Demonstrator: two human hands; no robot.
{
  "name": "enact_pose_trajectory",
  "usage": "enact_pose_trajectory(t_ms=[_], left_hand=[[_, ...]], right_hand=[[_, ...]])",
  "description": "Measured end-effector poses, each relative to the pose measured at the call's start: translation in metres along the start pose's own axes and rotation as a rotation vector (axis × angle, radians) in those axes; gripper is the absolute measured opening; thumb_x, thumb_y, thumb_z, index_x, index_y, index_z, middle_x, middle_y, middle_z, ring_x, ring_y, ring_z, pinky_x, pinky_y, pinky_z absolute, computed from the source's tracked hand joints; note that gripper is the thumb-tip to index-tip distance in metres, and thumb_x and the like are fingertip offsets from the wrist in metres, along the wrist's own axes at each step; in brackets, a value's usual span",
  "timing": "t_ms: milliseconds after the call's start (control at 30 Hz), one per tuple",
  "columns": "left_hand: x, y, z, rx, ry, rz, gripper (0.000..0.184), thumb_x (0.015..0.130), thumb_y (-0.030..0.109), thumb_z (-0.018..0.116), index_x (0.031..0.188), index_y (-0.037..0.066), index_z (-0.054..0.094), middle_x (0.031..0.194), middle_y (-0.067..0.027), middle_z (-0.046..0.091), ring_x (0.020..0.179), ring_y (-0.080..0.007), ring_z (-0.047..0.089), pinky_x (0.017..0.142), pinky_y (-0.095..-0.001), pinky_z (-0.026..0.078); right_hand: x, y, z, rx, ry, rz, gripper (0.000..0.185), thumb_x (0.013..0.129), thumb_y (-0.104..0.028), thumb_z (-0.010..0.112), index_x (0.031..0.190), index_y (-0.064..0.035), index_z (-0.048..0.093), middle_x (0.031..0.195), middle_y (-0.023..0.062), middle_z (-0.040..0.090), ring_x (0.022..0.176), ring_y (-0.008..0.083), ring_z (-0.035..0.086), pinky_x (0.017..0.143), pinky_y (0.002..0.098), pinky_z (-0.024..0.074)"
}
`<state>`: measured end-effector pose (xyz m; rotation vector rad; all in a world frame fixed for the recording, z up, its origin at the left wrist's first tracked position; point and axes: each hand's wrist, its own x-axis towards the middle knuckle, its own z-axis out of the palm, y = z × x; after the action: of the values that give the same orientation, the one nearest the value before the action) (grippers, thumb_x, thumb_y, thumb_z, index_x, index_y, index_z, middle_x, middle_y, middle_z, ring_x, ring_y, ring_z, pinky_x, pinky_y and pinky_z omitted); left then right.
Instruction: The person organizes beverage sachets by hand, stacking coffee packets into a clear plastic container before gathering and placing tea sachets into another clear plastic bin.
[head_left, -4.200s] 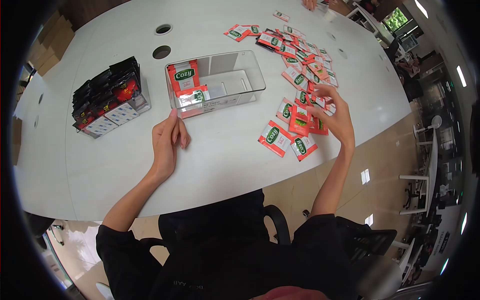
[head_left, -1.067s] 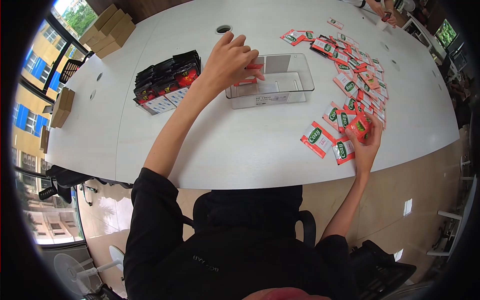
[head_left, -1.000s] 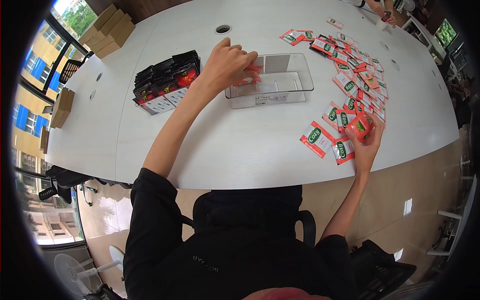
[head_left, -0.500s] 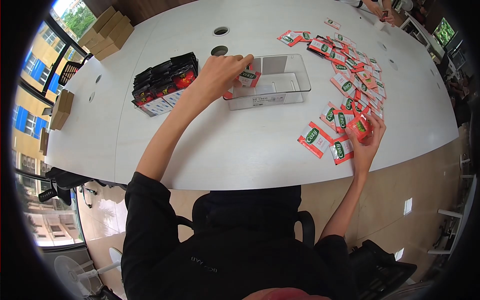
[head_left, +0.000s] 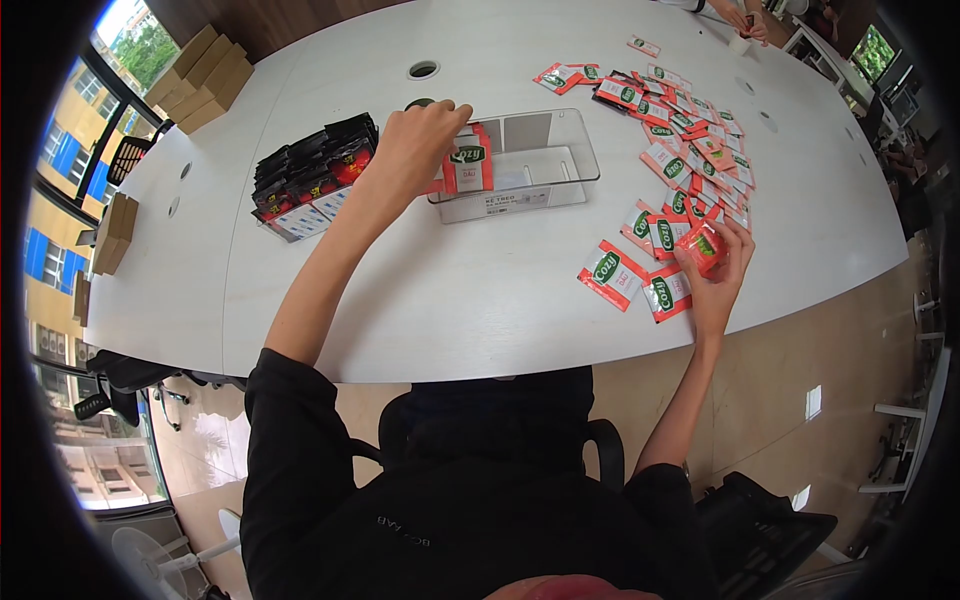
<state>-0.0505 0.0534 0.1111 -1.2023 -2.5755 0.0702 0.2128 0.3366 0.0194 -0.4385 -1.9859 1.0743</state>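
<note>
My left hand [head_left: 425,145] is closed at the left end of a clear plastic bin [head_left: 545,190], fingers curled over a red and white Cozy tea sachet [head_left: 468,168] that stands upright there. My fingertips are partly hidden, and a bit of red shows beside the palm. On the right, my right hand [head_left: 728,268] grips a red tea sachet [head_left: 703,250] between thumb and fingers. That sachet is just above the near end of a spread pile of Cozy sachets [head_left: 665,160].
Left of the bin stands a box packed with black sachets [head_left: 320,170]. Cardboard boxes [head_left: 205,85] are stacked at the far left, with another cardboard box [head_left: 117,235] nearer. Another person's hands [head_left: 745,25] are at the far right edge. A cable hole [head_left: 423,70] lies behind the bin.
The sachet at my left hand now stands more upright, showing its full front at the bin's left end. My right hand keeps its sachet over the pile. The whole view has shifted slightly.
</note>
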Motion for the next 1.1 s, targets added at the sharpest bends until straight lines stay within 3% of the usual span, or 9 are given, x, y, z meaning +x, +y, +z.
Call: enact_pose_trajectory(t_ms=[67,367,433,667,867,933,1033,1100], left_hand=[[0.001,0.001,-0.001,0.001,-0.067,-0.022,0.028,0.08,0.015,0.075,0.102,0.005,0.059,0.097,-0.0091,0.065,0.085,-0.03,0.068,0.068,-0.0412,0.054],[0.009,0.013,-0.003,-0.251,0.138,0.089,0.035,0.077,0.018,0.077,0.104,0.007,0.058,0.107,-0.0083,0.062,0.083,-0.0294,0.067,0.07,-0.04,0.055],[0.013,0.013,0.001,-0.222,0.055,0.285,0.041,0.074,0.016,0.079,0.108,0.008,0.058,0.11,-0.0073,0.062,0.083,-0.0286,0.068,0.071,-0.0379,0.057],[0.007,0.016,-0.008,-0.31,-0.099,0.261,0.052,0.071,0.007,0.081,0.116,0.01,0.055,0.117,-0.0061,0.06,0.09,-0.0274,0.068,0.077,-0.0368,0.06],[0.0,0.009,-0.004,-0.392,-0.165,0.09,0.05,0.079,0.003,0.074,0.12,0.008,0.046,0.104,-0.0107,0.066,0.098,-0.0297,0.064,0.082,-0.0418,0.054],[-0.001,0.012,-0.018,-0.48,-0.277,-0.022,0.042,0.085,0.003,0.069,0.118,0.007,0.045,0.095,-0.0125,0.068,0.098,-0.0318,0.063,0.083,-0.0437,0.052],[0.001,0.008,-0.01,-0.541,-0.211,0.072,0.044,0.08,0.002,0.073,0.115,0.002,0.046,0.082,-0.0151,0.068,0.093,-0.0352,0.066,0.076,-0.0446,0.053],[0.004,0.007,0.002,-0.483,-0.249,0.094,0.042,0.083,0.004,0.071,0.116,0.005,0.046,0.091,-0.0145,0.068,0.101,-0.0338,0.063,0.082,-0.0441,0.052]], right_hand=[[0.0,0.001,0.0,0.007,-0.002,-0.003,0.05,0.074,-0.009,0.083,0.12,-0.0083,0.062,0.134,0.0089,0.04,0.128,0.0238,0.045,0.1,0.0358,0.0486],[0.0,0.003,-0.001,-0.001,-0.017,-0.026,0.052,0.071,-0.007,0.084,0.119,-0.0084,0.063,0.134,0.0089,0.04,0.129,0.0244,0.044,0.1,0.0369,0.0485],[0.0,0.003,-0.001,-0.002,-0.021,-0.028,0.052,0.071,-0.007,0.084,0.118,-0.0084,0.063,0.134,0.0089,0.04,0.129,0.0245,0.044,0.101,0.037,0.0484],[0.0,0.001,-0.001,-0.007,-0.008,-0.01,0.052,0.071,-0.006,0.084,0.118,-0.0077,0.063,0.135,0.0088,0.039,0.129,0.0242,0.045,0.1,0.0366,0.0495],[0.0,0.003,0.0,0.012,-0.002,-0.02,0.051,0.072,-0.005,0.084,0.119,-0.0082,0.063,0.134,0.0089,0.04,0.128,0.0238,0.045,0.099,0.0358,0.05],[0.0,0.002,0.0,0.014,0.004,-0.012,0.051,0.071,-0.005,0.084,0.118,-0.0085,0.063,0.134,0.0091,0.04,0.128,0.0238,0.045,0.099,0.0357,0.05],[0.0,0.003,-0.001,0.008,-0.001,-0.017,0.051,0.071,-0.005,0.084,0.118,-0.0088,0.064,0.133,0.0095,0.041,0.128,0.0243,0.046,0.099,0.036,0.0502],[0.0,0.004,-0.001,-0.01,-0.006,-0.035,0.052,0.07,-0.005,0.084,0.118,-0.0086,0.064,0.133,0.0094,0.041,0.127,0.0248,0.046,0.098,0.0362,0.0503]])
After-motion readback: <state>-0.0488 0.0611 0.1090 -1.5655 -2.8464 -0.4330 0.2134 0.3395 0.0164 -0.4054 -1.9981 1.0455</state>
